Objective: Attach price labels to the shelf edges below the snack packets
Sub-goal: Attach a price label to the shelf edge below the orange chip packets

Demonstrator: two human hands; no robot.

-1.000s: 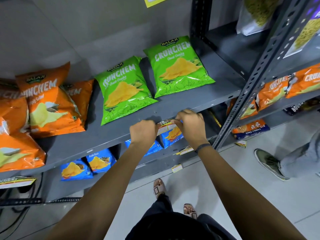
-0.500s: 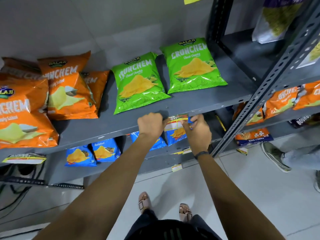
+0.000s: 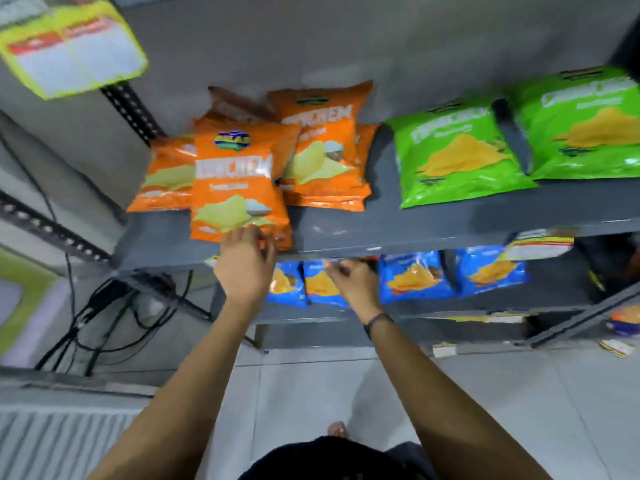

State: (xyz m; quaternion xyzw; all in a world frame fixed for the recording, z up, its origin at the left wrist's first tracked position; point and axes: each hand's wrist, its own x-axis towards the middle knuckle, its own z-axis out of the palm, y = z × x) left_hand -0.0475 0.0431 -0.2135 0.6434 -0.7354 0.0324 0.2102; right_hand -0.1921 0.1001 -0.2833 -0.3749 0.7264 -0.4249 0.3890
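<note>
Our left hand (image 3: 246, 268) is spread by the orange chip bag (image 3: 239, 188); right hand (image 3: 353, 282) pinches something blurry at the shelf edge (image 3: 398, 249). Attached label (image 3: 538, 242) at 3 o'clock looks flimsy, so we'd hold corners.

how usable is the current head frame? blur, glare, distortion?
Head view: heavy motion blur throughout, so print on the orange packets and green packets is unreadable; left hand and right hand are soft-edged, so neither grip can be judged; wide-angle bend curves the shelf edge; small glare patches on packet foil; lighting otherwise even.
</note>
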